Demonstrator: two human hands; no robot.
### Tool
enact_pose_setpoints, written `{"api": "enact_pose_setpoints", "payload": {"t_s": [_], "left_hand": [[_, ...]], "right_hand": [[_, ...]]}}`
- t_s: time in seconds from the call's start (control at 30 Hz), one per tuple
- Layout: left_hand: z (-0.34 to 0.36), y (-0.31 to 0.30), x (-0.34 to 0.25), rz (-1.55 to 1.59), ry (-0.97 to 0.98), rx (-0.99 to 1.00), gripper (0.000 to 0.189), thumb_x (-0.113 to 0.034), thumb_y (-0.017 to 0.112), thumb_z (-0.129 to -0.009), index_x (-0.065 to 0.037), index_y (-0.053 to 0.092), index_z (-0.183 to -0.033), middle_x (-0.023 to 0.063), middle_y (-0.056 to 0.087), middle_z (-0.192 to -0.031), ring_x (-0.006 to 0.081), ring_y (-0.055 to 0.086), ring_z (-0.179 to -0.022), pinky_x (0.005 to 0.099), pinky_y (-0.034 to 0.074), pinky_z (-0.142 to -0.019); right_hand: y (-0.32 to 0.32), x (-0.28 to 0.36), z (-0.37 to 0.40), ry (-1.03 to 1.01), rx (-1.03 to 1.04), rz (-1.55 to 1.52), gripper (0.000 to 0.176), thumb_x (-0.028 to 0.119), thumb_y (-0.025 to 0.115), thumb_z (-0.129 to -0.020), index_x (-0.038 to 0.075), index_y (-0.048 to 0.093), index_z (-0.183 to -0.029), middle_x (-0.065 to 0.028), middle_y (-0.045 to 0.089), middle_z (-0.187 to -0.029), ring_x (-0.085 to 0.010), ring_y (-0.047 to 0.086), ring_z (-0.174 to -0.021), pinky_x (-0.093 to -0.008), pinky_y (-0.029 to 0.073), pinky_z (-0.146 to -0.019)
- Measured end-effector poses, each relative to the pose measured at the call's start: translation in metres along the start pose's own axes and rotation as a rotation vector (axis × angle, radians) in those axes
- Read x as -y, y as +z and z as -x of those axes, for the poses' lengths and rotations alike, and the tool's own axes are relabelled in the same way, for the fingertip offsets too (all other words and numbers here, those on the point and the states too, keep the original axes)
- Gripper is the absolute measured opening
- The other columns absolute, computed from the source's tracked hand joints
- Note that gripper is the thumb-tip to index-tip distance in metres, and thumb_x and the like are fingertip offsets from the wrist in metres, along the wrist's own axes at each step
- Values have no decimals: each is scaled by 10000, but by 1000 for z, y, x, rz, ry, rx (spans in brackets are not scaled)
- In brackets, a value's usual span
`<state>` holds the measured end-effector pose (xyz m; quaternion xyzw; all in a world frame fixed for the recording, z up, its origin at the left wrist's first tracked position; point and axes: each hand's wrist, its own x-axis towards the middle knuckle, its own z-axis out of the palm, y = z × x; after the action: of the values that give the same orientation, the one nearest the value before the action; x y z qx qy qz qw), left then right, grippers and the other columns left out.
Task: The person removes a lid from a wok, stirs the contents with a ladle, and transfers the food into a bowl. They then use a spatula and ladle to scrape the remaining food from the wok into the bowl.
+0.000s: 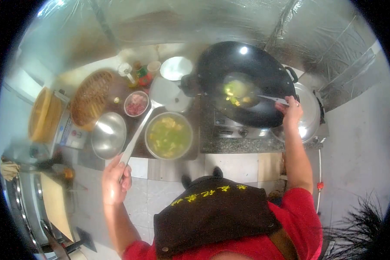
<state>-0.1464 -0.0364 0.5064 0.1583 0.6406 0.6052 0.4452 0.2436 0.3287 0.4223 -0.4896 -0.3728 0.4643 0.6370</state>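
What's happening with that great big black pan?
A person is at a stove, with the right hand holding a utensil that reaches into the big black wok. Green and yellow bits lie at the bottom of the wok. The left hand holds a long metal utensil out over the counter. Its far end is between a little bowl of pink, meat-like food and a round container of green and yellow food.

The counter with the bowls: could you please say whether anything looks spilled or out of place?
Only a small pale item looks odd, lying loose beside the round brown woven basket, outside any bowl; I see no spill.
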Motion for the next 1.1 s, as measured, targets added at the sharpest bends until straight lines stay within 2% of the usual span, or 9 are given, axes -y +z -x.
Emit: {"api": "enact_pose_setpoints", "payload": {"t_s": [0.1, 0.27, 0.37, 0.53, 0.7, 0.97, 1.1], "left_hand": [[5, -3, 0, -8, -9, -5, 416, -139, 464, -874, 70, 458, -1233, 3, 448, -637, 50, 333, -393, 183, 233, -337], [9, -10, 8, -26, -57, -23, 409, -133, 465, -869, 62, 465, -1229, 2, 451, -635, 50, 338, -401, 180, 230, -339], [4, -11, 21, 1, -161, -53, 404, -126, 462, -869, 55, 470, -1230, 0, 454, -636, 50, 350, -416, 177, 235, -349], [-3, -12, 42, 49, -255, 22, 399, -117, 457, -866, 37, 476, -1234, 6, 459, -646, 54, 360, -431, 178, 249, -365], [-1, -30, 50, 77, -273, 64, 401, -120, 459, -870, 14, 480, -1247, 7, 473, -656, 52, 363, -433, 180, 252, -365], [19, -71, 44, 69, -175, -100, 403, -127, 454, -885, 8, 466, -1265, -11, 466, -650, 45, 352, -428, 175, 235, -359], [27, -104, 49, 129, -135, -216, 395, -125, 451, -890, 14, 461, -1260, -6, 463, -655, 48, 340, -423, 176, 227, -357]], "right_hand": [[-7, 1, -11, 58, 18, -20, 303, 186, 533, -874, -97, 497, -974, -183, 555, -868, -324, 644, -630, -360, 571, -531], [3, 51, 6, 47, 83, 83, 299, 172, 537, -856, -109, 516, -959, -189, 554, -867, -317, 649, -643, -344, 570, -535], [2, 68, 3, 71, 170, 145, 336, 198, 534, -871, -120, 518, -977, -206, 562, -914, -320, 651, -688, -328, 566, -555], [16, 113, 23, 54, 213, 204, 293, 150, 541, -846, -118, 524, -964, -200, 573, -856, -285, 648, -639, -306, 554, -522], [36, 138, 49, 78, 298, 172, 258, 122, 519, -873, -115, 518, -975, -200, 588, -823, -264, 645, -626, -290, 549, -515], [75, 110, 99, 297, 457, 50, 238, 164, 505, -897, -64, 538, -960, -181, 600, -797, -269, 648, -619, -316, 562, -536], [104, 80, 143, 375, 473, 116, 274, 184, 475, -911, -84, 519, -945, -185, 604, -788, -275, 652, -630, -324, 566, -556]]}}
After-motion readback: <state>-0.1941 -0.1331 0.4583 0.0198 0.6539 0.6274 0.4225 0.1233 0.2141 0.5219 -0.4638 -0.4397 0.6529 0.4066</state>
